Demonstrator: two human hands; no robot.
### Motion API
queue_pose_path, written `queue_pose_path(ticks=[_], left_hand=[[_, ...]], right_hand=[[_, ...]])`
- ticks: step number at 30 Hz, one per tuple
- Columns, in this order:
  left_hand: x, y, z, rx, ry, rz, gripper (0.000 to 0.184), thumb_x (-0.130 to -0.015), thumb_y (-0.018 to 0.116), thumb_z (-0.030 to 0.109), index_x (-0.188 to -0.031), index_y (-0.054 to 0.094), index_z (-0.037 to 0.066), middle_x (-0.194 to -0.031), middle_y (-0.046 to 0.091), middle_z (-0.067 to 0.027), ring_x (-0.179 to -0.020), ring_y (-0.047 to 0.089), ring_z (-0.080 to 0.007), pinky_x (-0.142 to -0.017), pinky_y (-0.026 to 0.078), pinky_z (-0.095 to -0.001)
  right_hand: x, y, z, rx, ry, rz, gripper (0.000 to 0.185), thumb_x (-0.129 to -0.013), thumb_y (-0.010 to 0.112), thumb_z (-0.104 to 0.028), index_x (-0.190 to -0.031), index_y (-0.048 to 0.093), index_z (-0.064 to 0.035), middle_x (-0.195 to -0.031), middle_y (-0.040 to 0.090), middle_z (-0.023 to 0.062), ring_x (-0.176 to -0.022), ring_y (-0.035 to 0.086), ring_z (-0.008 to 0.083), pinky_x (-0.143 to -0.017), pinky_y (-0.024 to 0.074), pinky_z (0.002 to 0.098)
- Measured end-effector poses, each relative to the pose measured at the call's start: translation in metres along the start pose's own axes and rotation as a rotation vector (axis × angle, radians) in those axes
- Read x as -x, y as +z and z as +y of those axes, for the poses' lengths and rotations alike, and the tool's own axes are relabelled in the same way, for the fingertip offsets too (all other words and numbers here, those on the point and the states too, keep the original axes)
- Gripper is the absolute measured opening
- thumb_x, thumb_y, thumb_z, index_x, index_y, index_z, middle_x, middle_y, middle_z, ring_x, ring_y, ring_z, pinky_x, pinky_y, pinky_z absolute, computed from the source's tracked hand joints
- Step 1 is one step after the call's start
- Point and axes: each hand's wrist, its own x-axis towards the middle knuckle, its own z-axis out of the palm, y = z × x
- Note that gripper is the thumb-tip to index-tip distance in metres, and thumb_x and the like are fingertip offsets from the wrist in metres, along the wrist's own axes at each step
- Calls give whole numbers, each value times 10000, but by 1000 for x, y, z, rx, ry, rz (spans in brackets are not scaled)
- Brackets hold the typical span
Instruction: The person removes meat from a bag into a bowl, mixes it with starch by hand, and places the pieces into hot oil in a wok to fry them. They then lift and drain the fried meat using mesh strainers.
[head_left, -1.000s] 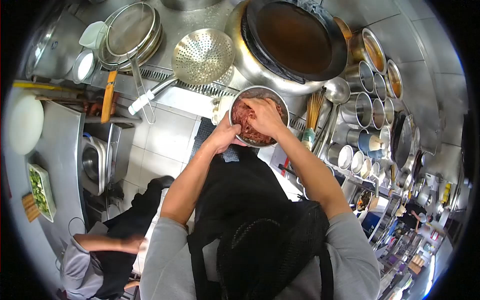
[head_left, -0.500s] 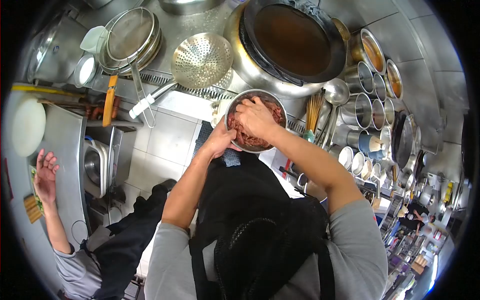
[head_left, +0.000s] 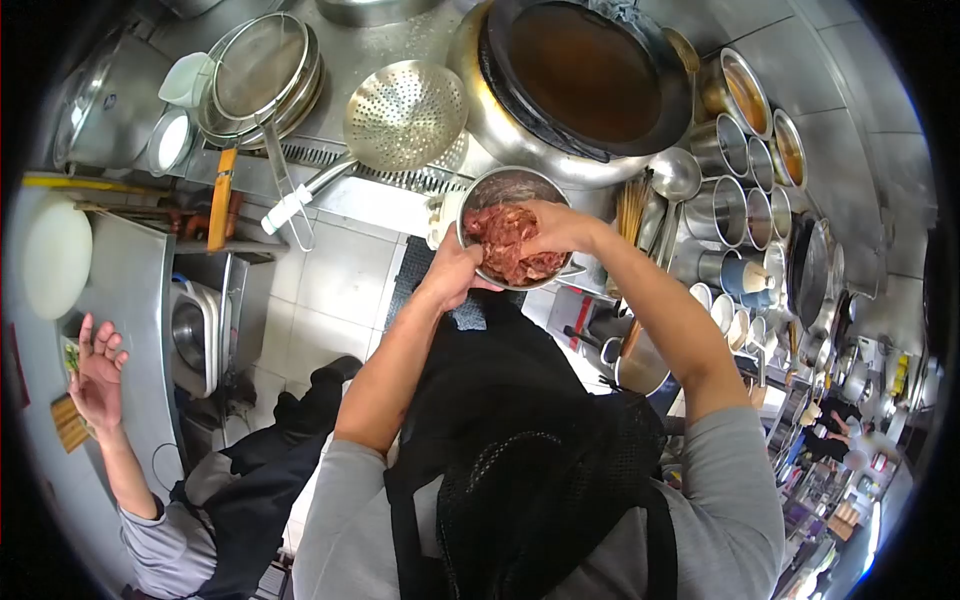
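A round metal bowl (head_left: 513, 174) with sliced raw meat (head_left: 498, 236) in it is in front of my body. At the near left of its rim, my left hand (head_left: 455, 272) grips the bowl, the thumb over the edge and the other fingers mostly hidden beneath. My right hand (head_left: 562, 229) reaches in from the right, its fingers buried in the meat and gathering a clump. Part of the bowl's inner wall shows bare at the far side. Close by on the left lies a large perforated skimmer (head_left: 405, 115).
A wok of brown liquid (head_left: 585, 75) sits beyond the bowl. Mesh strainers (head_left: 262, 70) lie far left; a ladle (head_left: 675, 175), a bamboo brush (head_left: 632, 210) and metal containers (head_left: 728, 210) line the right. At left a co-worker's raised hand (head_left: 98, 375) is over a counter.
My right hand has moved right and pushed lower into the meat, bunching it toward the near left. The bowl has shifted slightly with my left hand still on it.
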Motion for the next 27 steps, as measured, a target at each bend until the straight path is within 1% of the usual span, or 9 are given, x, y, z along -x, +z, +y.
queue_pose_path(ticks=[2,3,5,10,17,19,21,22,27], left_hand=[[-1,12,4,-50,-7,43,655,-1021,473,3,-1601,184,93,-1500,489,-232,-1145,707,-360,-662,702,-464],[-1,13,4,-52,-10,44,655,-1021,473,3,-1601,184,93,-1500,489,-232,-1145,707,-360,-662,702,-464],[-1,15,5,-124,-44,64,702,-1058,509,61,-1635,120,147,-1523,489,-203,-1176,700,-352,-727,703,-472],[-4,20,9,-215,-1,53,669,-1060,451,19,-1627,126,163,-1553,442,-209,-1227,669,-360,-732,703,-464],[9,19,14,-238,-37,89,729,-1029,425,-30,-1646,104,187,-1532,453,-209,-1214,669,-355,-737,703,-465],[9,18,15,-230,-47,95,739,-1025,429,-34,-1649,101,188,-1525,460,-208,-1198,677,-352,-734,703,-462],[6,17,10,-219,-47,76,754,-1017,431,-45,-1650,97,190,-1517,474,-206,-1174,688,-350,-724,701,-463],[6,18,9,-219,-45,70,754,-1017,431,-45,-1650,97,190,-1517,474,-206,-1174,688,-350,-724,701,-463],[-5,8,-6,-80,-23,-47,716,-1011,437,-62,-1639,193,179,-1511,508,-170,-1166,695,-342,-737,698,-480]], right_hand=[[3,25,6,-904,-58,3,640,-856,817,-246,-1408,610,3,-1307,724,160,-1179,710,273,-1028,565,399],[1,32,6,-908,-59,3,640,-856,817,-246,-1408,610,3,-1307,724,160,-1179,710,273,-1028,565,399],[-7,42,5,-1338,107,6,433,-929,729,-87,-1349,654,-15,-1281,729,108,-1140,714,220,-1008,586,392],[-19,61,21,-1757,72,-37,414,-986,678,-147,-1375,619,-22,-1297,726,160,-1138,734,275,-1029,599,442],[20,20,26,-1623,59,72,445,-979,710,-128,-1390,603,4,-1323,717,165,-1133,739,259,-1018,611,423],[40,4,0,-1527,108,139,523,-948,771,-193,-1384,592,32,-1287,731,143,-1081,752,245,-989,620,417],[47,-1,-16,-983,238,452,634,-911,819,-271,-1396,568,51,-1267,725,166,-1109,733,279,-1008,596,437],[35,11,-4,-587,217,572,731,-844,862,-259,-1405,535,77,-1309,673,246,-1147,695,365,-1040,559,470],[21,69,-64,-86,91,798,759,-813,828,-204,-1453,500,37,-1346,581,324,-1182,630,489,-1033,545,492]])
